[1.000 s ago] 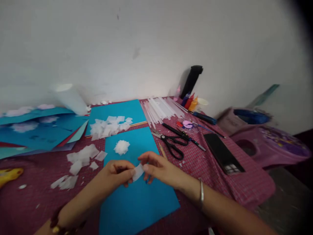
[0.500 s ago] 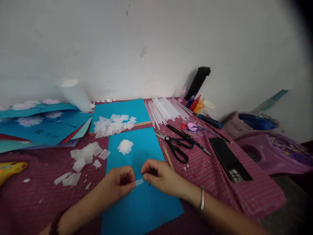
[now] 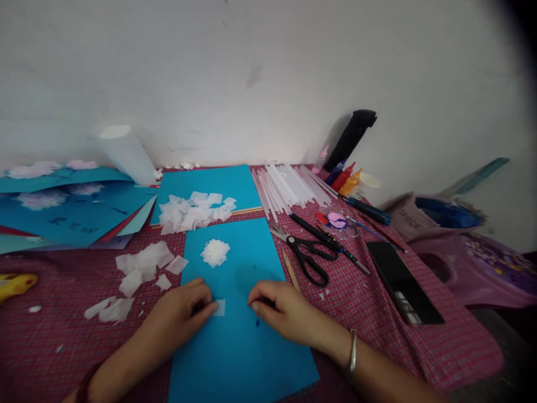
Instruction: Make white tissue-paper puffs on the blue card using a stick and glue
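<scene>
My left hand (image 3: 187,308) pinches a small square of thin white paper (image 3: 220,308) above the blue sheet (image 3: 247,358). To its right, apart from the square, is my right hand (image 3: 281,310), thumb and forefinger together; whatever they hold, if anything, cannot be made out. A dark blue spot (image 3: 257,323) marks the sheet just below that hand. Farther up the same sheet sits a ruffled white paper puff (image 3: 215,253). Loose white paper squares (image 3: 145,263) lie left of the sheet, and more cut pieces (image 3: 195,212) rest on a blue stack (image 3: 210,179) behind.
Black-handled scissors (image 3: 310,252), a pencil (image 3: 291,271) and a black phone (image 3: 405,285) lie to the right. White strips (image 3: 289,187) and paint bottles (image 3: 346,179) stand or lie near the wall. A yellow tool (image 3: 17,284) is at far left, a white roll (image 3: 128,154) behind.
My hands have moved apart. The white paper square, earlier between both hands, is now in my left hand alone, farther left. The view has shifted slightly.
</scene>
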Action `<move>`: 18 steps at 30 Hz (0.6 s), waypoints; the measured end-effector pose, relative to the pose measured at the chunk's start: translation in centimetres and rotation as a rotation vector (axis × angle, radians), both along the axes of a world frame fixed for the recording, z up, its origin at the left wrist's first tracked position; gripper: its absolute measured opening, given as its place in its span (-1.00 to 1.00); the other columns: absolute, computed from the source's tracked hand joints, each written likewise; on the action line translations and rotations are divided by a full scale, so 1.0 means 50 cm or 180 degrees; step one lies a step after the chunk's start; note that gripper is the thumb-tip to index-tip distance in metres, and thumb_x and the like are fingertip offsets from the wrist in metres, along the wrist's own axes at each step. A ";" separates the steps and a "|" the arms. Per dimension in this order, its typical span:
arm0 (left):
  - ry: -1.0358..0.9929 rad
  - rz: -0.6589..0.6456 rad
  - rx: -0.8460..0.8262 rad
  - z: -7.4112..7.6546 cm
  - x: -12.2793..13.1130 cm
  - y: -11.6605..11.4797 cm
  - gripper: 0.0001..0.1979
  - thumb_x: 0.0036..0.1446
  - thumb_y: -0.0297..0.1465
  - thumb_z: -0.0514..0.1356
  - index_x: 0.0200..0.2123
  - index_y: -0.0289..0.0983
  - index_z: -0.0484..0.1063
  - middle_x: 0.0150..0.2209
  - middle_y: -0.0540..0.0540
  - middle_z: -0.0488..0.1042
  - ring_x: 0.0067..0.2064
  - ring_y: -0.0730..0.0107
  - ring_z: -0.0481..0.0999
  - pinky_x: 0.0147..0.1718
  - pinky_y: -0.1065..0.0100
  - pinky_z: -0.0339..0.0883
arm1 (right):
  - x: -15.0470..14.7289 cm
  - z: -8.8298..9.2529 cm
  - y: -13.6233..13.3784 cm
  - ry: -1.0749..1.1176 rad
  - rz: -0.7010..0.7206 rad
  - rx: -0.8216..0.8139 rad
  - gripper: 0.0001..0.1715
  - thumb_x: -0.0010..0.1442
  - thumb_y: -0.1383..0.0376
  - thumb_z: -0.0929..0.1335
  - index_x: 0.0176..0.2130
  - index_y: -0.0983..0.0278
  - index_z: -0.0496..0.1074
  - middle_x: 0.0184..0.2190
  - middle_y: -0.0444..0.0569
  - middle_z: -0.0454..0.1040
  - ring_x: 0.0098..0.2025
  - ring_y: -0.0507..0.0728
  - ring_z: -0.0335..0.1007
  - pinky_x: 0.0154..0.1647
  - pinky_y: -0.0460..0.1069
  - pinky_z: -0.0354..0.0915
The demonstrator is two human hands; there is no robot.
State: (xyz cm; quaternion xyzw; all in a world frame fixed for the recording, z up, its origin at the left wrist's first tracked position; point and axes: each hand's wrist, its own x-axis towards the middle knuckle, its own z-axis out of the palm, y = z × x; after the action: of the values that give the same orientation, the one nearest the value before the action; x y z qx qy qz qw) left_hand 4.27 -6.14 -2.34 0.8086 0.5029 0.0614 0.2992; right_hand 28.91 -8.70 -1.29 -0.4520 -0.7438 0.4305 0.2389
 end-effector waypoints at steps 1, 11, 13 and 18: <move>0.0046 -0.0012 0.0049 -0.004 0.000 -0.001 -0.69 0.18 -0.26 0.03 -0.57 -0.26 0.19 -0.50 0.04 0.26 -0.46 0.44 0.33 -0.45 0.41 0.10 | 0.000 0.002 -0.001 -0.0076 0.0070 0.0089 -0.84 0.20 0.41 0.27 -0.29 0.29 0.45 -0.39 -0.10 0.49 -0.34 0.03 0.38 -0.31 -0.12 0.23; 0.0109 -0.0107 0.0167 -0.020 -0.003 -0.007 -0.69 0.21 -0.29 0.03 -0.57 -0.26 0.17 -0.49 0.03 0.28 -0.43 0.44 0.34 -0.44 0.42 0.11 | -0.001 0.018 -0.007 -0.0501 0.0494 0.0257 -0.81 0.23 0.40 0.26 -0.21 0.27 0.45 -0.28 -0.05 0.51 -0.22 0.07 0.41 -0.17 -0.08 0.26; 0.0096 -0.0107 0.0149 -0.020 -0.004 -0.007 -0.69 0.21 -0.30 0.03 -0.56 -0.26 0.20 -0.49 0.02 0.29 -0.43 0.44 0.35 -0.44 0.42 0.12 | 0.000 0.031 -0.010 -0.0366 0.0457 0.0186 -0.77 0.22 0.43 0.25 -0.16 0.26 0.43 -0.24 -0.04 0.51 -0.19 0.07 0.41 -0.13 -0.07 0.27; -0.0179 -0.0054 0.0127 -0.016 -0.011 -0.003 -0.68 0.21 -0.29 0.03 -0.58 -0.26 0.22 -0.51 0.02 0.30 -0.46 0.45 0.36 -0.46 0.44 0.16 | -0.009 0.101 -0.032 0.0282 0.1121 0.0207 -0.66 0.26 0.43 0.16 -0.04 0.23 0.37 -0.29 -0.10 0.52 -0.25 -0.02 0.45 -0.21 -0.16 0.31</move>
State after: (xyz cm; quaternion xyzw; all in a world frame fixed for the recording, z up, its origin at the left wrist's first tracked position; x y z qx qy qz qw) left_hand 3.72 -6.30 -3.16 0.8166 0.4861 0.0915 0.2976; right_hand 28.44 -10.29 3.76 -0.2874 -0.8138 0.4608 0.2068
